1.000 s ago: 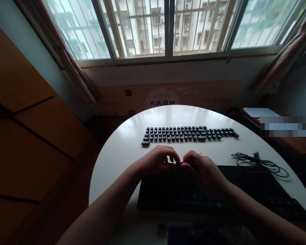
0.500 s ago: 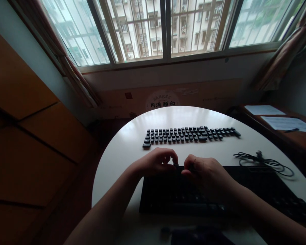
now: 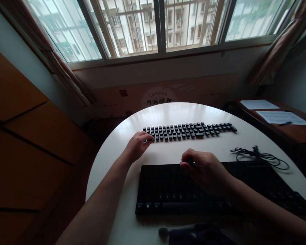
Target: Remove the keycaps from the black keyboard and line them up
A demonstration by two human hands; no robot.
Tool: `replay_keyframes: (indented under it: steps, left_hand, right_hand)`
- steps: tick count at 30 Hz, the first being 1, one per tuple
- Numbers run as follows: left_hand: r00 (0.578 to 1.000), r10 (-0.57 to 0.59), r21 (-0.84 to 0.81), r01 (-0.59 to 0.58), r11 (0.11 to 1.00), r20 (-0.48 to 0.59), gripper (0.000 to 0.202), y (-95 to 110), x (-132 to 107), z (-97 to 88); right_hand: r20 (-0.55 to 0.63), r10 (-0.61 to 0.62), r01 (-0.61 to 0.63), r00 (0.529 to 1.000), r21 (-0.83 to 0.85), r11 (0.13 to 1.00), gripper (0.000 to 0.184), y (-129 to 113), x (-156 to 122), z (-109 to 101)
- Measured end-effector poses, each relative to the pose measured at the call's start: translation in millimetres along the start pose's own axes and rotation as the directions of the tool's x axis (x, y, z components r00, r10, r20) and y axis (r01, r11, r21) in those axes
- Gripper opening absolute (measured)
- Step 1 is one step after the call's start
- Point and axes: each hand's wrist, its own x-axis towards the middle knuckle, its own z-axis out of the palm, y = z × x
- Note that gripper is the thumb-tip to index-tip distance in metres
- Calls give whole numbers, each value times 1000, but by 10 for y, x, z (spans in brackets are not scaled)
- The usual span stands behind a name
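Observation:
My left hand (image 3: 137, 145) is at the left end of the rows of black keycaps (image 3: 186, 131), its thumb and fingers closed on a dark keycap (image 3: 150, 139) at the table surface. Partly hidden by the fingers, that keycap sits beside its neighbours. My right hand (image 3: 202, 166) is above the upper part of the black keyboard (image 3: 165, 180), fingers closed round a keycap puller (image 3: 200, 160) whose thin wire loops show over the knuckles. Several keys remain along the keyboard's front rows; its dark upper part is hard to make out.
A round white table (image 3: 112, 180) bears everything. A coiled black cable (image 3: 261, 156) lies behind the keyboard's right part. A dark cloth-like thing (image 3: 199, 234) and a black knob-ended object (image 3: 163, 232) lie at the near edge. Papers (image 3: 283, 117) rest on a brown desk at right.
My left hand has moved from beside the right hand, above the keyboard, forward and left to the keycap rows. My right hand has barely moved. The whole view has shifted slightly.

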Motion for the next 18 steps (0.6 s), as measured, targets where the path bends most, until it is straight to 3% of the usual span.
replay_keyframes:
  steps: [6,18]
  left_hand:
    - [988,31,125,-51,991,150,14,9,15,88]
    - [987,5,271,-49,961,162,15,28,-2,13]
  right_hand:
    - [47,-17,16,999,24,1000,32,-7,13,-33]
    - [69,-80,79,994,21,997,31,3,-6,-42]
